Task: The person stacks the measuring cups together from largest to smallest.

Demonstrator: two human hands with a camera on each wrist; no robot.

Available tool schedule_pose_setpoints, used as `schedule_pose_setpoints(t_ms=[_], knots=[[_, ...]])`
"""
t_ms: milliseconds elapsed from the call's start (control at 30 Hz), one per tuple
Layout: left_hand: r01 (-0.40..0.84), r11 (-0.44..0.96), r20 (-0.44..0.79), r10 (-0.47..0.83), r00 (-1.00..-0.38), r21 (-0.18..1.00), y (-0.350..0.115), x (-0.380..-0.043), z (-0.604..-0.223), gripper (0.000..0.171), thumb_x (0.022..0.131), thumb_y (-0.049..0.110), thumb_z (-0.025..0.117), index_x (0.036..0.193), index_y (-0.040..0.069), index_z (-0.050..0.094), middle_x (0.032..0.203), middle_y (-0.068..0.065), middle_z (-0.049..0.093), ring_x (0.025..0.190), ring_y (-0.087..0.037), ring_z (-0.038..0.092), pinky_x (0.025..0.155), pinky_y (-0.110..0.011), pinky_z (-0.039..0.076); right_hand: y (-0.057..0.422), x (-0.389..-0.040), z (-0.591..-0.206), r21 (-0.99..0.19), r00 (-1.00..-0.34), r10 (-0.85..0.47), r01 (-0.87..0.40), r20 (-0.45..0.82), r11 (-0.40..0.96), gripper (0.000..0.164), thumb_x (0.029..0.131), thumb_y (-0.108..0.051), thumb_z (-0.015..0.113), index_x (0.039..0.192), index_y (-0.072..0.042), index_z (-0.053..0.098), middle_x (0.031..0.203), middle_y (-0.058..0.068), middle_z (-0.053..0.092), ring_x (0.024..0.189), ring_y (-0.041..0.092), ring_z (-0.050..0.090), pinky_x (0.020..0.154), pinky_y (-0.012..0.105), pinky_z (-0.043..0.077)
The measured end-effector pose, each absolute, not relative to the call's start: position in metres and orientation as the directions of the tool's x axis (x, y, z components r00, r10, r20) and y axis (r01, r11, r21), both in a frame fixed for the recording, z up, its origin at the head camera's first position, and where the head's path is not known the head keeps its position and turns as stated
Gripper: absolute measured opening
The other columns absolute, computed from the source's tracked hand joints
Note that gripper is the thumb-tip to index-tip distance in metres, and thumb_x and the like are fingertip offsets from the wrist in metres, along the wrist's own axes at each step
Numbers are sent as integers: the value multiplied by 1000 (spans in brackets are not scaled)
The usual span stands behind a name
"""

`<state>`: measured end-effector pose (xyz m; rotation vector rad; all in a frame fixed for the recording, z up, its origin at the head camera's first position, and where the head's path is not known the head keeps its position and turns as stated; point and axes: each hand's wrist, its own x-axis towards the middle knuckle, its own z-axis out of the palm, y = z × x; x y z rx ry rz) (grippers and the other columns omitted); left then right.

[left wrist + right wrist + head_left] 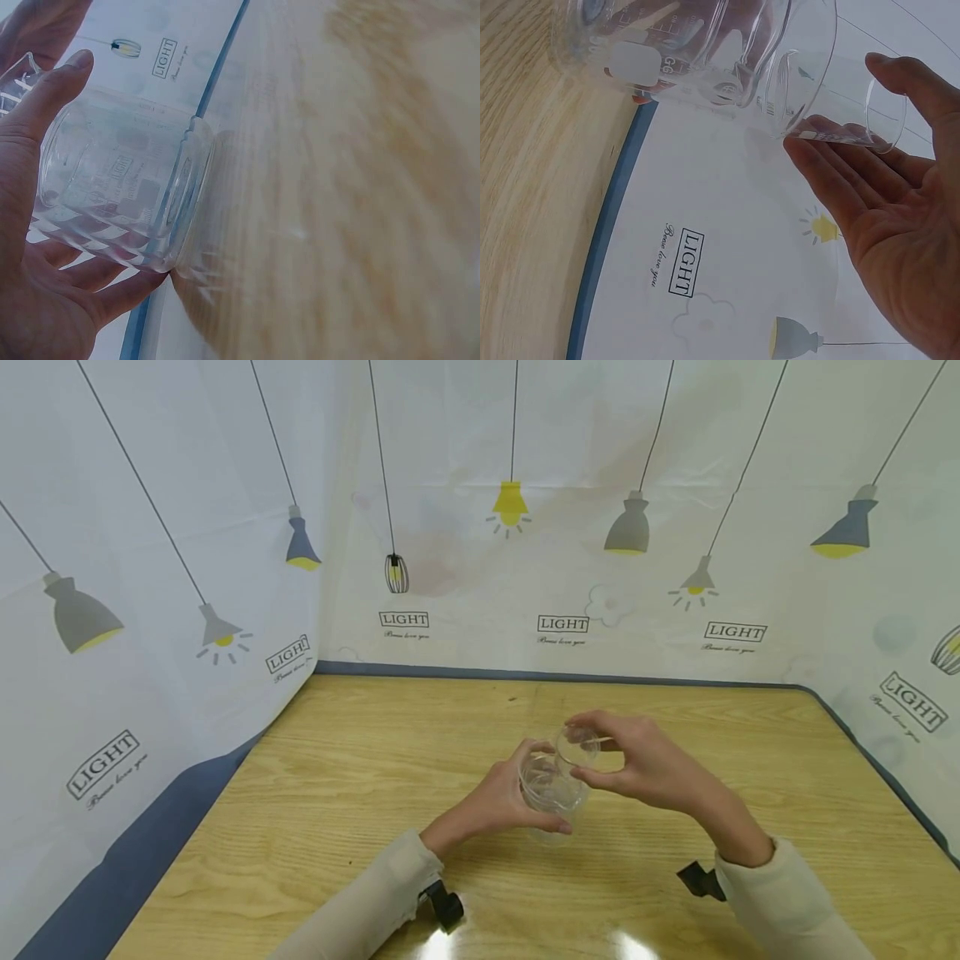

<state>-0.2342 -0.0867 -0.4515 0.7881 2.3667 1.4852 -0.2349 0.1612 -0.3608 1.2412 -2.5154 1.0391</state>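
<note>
A large clear glass beaker (551, 792) with white printed markings stands upright on the wooden table. My left hand (501, 793) grips it from the left, thumb on the near side and fingers curled round the far side. A smaller clear beaker (578, 746) is pinched between the thumb and fingers of my right hand (654, 764). It is held at the large beaker's mouth, its lower end overlapping the rim (829, 52). In the left wrist view, another glass outline shows inside the large beaker (124, 169); I cannot tell whether it is a separate vessel.
The wooden table (390, 752) stretches around both hands. White sheets (465, 543) printed with lamps hang at the back and sides, with a blue border (480, 673) along the table's edge. Black wrist mounts (447, 907) hang at both cuffs.
</note>
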Motion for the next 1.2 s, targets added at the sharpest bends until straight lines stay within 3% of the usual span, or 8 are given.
schedule_pose_setpoints(t_ms=[500,1200], knots=[[317,332,86,558,-826,888,-86,-234,-450,99,74,37,95,152,37,34,138,4,63,113,-8,68,92,-27,57,158,-233,-362,-508,-653,-650,-740,388,441,50,88,-15,84,131,-3,63,118,10,75,106,25,74,87,36,63],[316,323,92,554,-827,892,-87,-234,-451,99,73,38,95,150,41,34,128,5,65,106,-8,68,87,-28,58,155,-233,-365,-524,-653,-664,-733,364,433,50,89,-18,83,132,-4,63,120,7,74,107,22,74,88,35,63]])
